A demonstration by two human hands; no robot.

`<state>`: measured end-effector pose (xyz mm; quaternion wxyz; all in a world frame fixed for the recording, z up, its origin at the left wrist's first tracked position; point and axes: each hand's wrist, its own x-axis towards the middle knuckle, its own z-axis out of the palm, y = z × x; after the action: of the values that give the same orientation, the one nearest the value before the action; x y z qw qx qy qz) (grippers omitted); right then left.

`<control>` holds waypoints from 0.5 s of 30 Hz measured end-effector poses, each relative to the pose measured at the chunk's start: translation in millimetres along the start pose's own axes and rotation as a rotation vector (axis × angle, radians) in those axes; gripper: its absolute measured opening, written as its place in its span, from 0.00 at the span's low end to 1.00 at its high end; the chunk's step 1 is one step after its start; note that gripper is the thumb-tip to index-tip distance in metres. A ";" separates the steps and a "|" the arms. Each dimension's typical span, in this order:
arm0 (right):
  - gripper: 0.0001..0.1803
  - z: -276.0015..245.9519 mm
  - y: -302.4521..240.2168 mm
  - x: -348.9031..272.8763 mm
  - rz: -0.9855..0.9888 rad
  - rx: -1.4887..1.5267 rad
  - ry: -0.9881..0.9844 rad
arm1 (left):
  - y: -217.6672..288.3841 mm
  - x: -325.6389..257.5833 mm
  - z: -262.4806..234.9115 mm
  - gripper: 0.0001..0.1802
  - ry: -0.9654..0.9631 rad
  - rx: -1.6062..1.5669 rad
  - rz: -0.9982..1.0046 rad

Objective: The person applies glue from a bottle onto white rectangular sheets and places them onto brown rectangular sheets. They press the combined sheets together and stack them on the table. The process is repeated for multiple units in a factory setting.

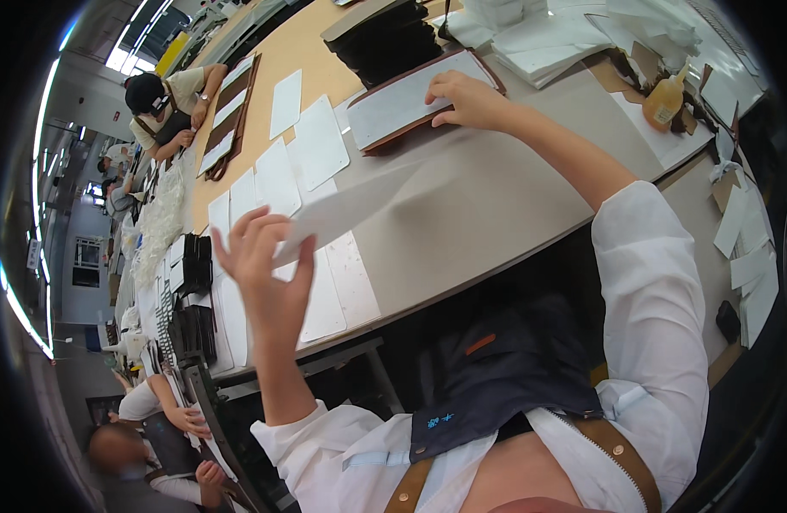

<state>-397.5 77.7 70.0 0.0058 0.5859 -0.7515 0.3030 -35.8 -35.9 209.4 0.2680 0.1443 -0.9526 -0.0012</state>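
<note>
My left hand (pixel 269 265) is raised over the near left side of the table. Between its thumb and fingers it grips a thin white sheet (pixel 355 209), tilted and smeared by motion. My right hand (pixel 474 103) reaches to the far side. Its bent fingers are apart and touch a white panel (pixel 393 103) that lies on brown leather-like pieces (pixel 402 141). Several white rectangular sheets (pixel 321 141) lie in rows on the table to the left of this pile.
A tall black stack (pixel 380 43) stands behind the brown pile. White paper piles (pixel 547 43) and a yellowish squeeze bottle (pixel 664 103) are at the right. A co-worker (pixel 167 107) leans on the far left table edge by brown strips (pixel 231 111); another person (pixel 154 427) is at lower left.
</note>
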 end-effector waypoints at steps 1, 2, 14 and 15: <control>0.17 3.5 7.0 4.8 -0.006 -0.023 -0.017 | -12.1 -4.0 -17.8 0.11 0.022 -0.006 -0.045; 0.17 5.5 12.8 9.3 -0.013 -0.041 -0.032 | -23.8 -10.0 -36.4 0.11 0.043 -0.008 -0.088; 0.06 3.6 12.3 15.9 -0.393 -0.285 0.017 | -107.5 -102.0 -92.7 0.17 0.300 -0.639 -0.608; 0.06 6.2 12.6 15.0 -0.476 -0.394 0.042 | -107.7 -101.7 -90.8 0.17 0.322 -0.648 -0.608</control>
<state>-411.2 63.3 64.8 0.2056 0.7268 -0.6370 0.1537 122.9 -104.3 226.7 0.4312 0.3239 -0.7639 -0.3544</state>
